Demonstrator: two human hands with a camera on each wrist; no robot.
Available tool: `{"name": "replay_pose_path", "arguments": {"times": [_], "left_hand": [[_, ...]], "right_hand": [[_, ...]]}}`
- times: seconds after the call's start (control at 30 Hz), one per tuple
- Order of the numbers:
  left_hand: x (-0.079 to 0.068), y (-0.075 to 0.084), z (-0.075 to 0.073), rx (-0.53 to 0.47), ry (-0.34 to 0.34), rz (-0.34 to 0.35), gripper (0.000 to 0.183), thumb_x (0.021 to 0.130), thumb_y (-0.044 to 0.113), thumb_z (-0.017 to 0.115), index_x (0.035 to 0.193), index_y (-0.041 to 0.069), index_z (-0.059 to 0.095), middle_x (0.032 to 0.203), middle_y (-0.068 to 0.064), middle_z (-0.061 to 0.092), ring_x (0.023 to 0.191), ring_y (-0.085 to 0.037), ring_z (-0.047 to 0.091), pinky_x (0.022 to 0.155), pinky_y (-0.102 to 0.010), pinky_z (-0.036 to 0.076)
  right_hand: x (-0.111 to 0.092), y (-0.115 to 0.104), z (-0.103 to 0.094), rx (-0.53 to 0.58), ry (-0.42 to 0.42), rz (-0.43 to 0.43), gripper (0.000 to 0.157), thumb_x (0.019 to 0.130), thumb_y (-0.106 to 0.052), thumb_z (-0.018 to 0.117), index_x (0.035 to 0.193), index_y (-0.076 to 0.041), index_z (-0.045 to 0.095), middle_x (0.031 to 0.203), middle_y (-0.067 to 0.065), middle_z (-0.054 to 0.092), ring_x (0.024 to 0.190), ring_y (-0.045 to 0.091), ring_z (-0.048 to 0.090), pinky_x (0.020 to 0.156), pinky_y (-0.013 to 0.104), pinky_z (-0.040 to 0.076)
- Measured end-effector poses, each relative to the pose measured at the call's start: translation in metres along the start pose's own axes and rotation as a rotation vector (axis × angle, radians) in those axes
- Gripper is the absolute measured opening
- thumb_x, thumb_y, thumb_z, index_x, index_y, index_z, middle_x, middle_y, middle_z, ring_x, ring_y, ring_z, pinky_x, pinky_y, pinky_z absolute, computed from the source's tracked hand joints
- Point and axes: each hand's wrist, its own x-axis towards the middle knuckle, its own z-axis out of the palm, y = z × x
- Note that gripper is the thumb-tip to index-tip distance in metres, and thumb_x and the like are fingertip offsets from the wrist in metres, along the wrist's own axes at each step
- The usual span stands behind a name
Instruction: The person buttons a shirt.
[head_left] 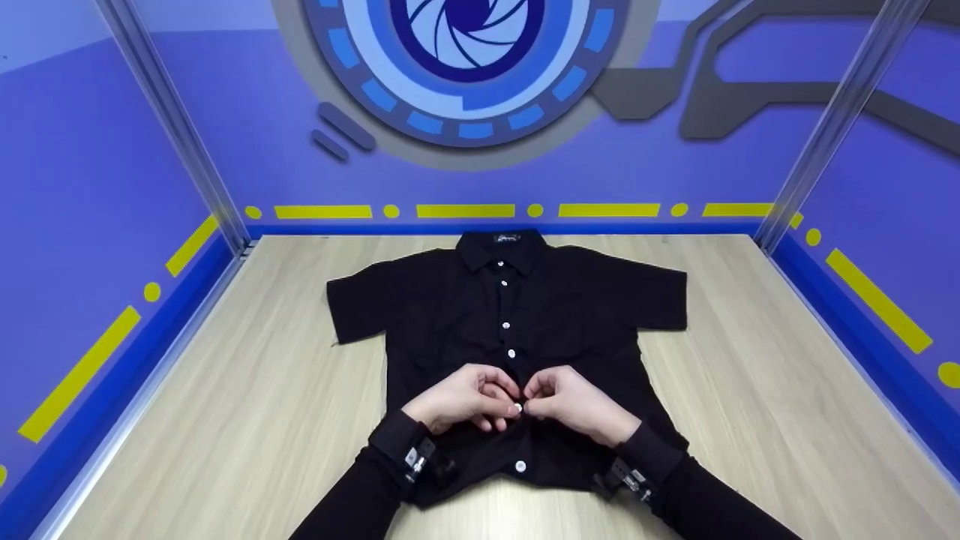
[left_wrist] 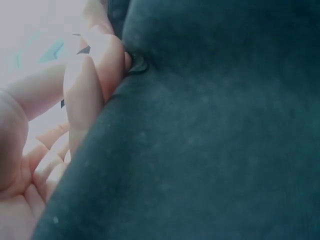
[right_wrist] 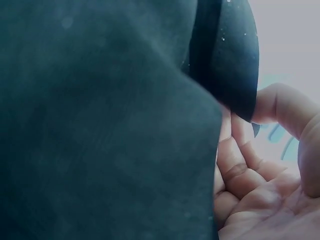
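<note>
A black short-sleeved button-up shirt (head_left: 450, 315) lies front up on the table, its collar toward the back wall. Over its lower front, both hands meet at a white button (head_left: 518, 408) on the placket. My left hand (head_left: 472, 397) has thumb and fingertips right at this button; in the left wrist view its fingers (left_wrist: 82, 85) pinch the dark cloth. With thumb and curled fingers, my right hand (head_left: 576, 401) grips the facing front edge. The right wrist view shows its thumb (right_wrist: 280, 105) against a folded flap of shirt, which hides the fingertips.
Several white buttons run up the placket, one nearby (head_left: 511, 353) above the hands. Another white button (head_left: 520, 466) sits below them near the hem. Pale wood-grain table (head_left: 750, 420) surrounds the shirt. Blue printed panels (head_left: 630, 172) wall the back and sides, with metal posts (head_left: 180, 135) at the corners.
</note>
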Motion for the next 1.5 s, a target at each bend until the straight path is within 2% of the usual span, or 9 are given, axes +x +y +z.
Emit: {"name": "replay_pose_path", "arguments": {"times": [0.53, 0.7, 0.8, 0.93, 1.27, 1.5], "left_hand": [[-0.0005, -0.0010, 0.0002, -0.001, 0.005, 0.005, 0.032, 0.080, 0.010, 0.078, 0.106, 0.001, 0.062, 0.082, -0.005, 0.072, 0.060, -0.013, 0.066, 0.047, -0.021, 0.051], [-0.0008, 0.0000, 0.0009, 0.007, 0.013, 0.002, 0.030, 0.081, 0.010, 0.077, 0.105, 0.001, 0.062, 0.081, -0.004, 0.070, 0.058, -0.012, 0.066, 0.047, -0.021, 0.051], [-0.0013, 0.0011, 0.0012, 0.006, 0.014, -0.001, 0.029, 0.081, 0.009, 0.077, 0.105, 0.001, 0.062, 0.081, -0.004, 0.070, 0.057, -0.012, 0.065, 0.047, -0.021, 0.051], [-0.0017, 0.0024, 0.0016, 0.008, 0.013, 0.000, 0.029, 0.081, 0.008, 0.076, 0.105, 0.002, 0.061, 0.082, -0.004, 0.070, 0.057, -0.012, 0.065, 0.047, -0.021, 0.051], [-0.0012, 0.0025, 0.0014, 0.007, 0.013, -0.005, 0.029, 0.081, 0.009, 0.077, 0.104, 0.003, 0.061, 0.082, -0.005, 0.070, 0.058, -0.013, 0.066, 0.046, -0.021, 0.051], [-0.0015, 0.0025, 0.0013, 0.021, 0.013, -0.002, 0.030, 0.080, 0.009, 0.078, 0.104, 0.003, 0.062, 0.082, -0.005, 0.071, 0.058, -0.013, 0.066, 0.046, -0.021, 0.051]], "right_hand": [[-0.0001, -0.0010, -0.0001, -0.037, -0.010, -0.017, 0.009, 0.077, -0.006, 0.070, 0.084, -0.003, 0.067, 0.068, -0.006, 0.059, 0.062, 0.006, 0.053, 0.055, 0.017, 0.044], [-0.0002, -0.0011, -0.0001, -0.036, 0.003, 0.000, 0.007, 0.082, -0.009, 0.066, 0.086, -0.004, 0.069, 0.071, -0.001, 0.062, 0.062, 0.010, 0.057, 0.056, 0.018, 0.044], [-0.0003, -0.0010, -0.0002, -0.019, 0.016, 0.012, 0.012, 0.086, -0.010, 0.060, 0.087, -0.004, 0.070, 0.075, 0.003, 0.066, 0.063, 0.013, 0.059, 0.058, 0.020, 0.046], [-0.0012, -0.0014, -0.0008, 0.003, 0.013, 0.008, 0.015, 0.085, -0.007, 0.057, 0.089, -0.002, 0.070, 0.077, 0.004, 0.066, 0.064, 0.014, 0.059, 0.059, 0.022, 0.047], [-0.0007, -0.0010, -0.0024, 0.002, -0.034, -0.015, 0.009, 0.081, -0.005, 0.066, 0.088, -0.001, 0.070, 0.071, -0.002, 0.061, 0.064, 0.011, 0.055, 0.057, 0.018, 0.044], [-0.0005, 0.0007, -0.0026, -0.011, -0.039, -0.029, 0.008, 0.083, -0.008, 0.068, 0.088, -0.002, 0.070, 0.072, -0.003, 0.062, 0.064, 0.009, 0.056, 0.057, 0.018, 0.045]]}}
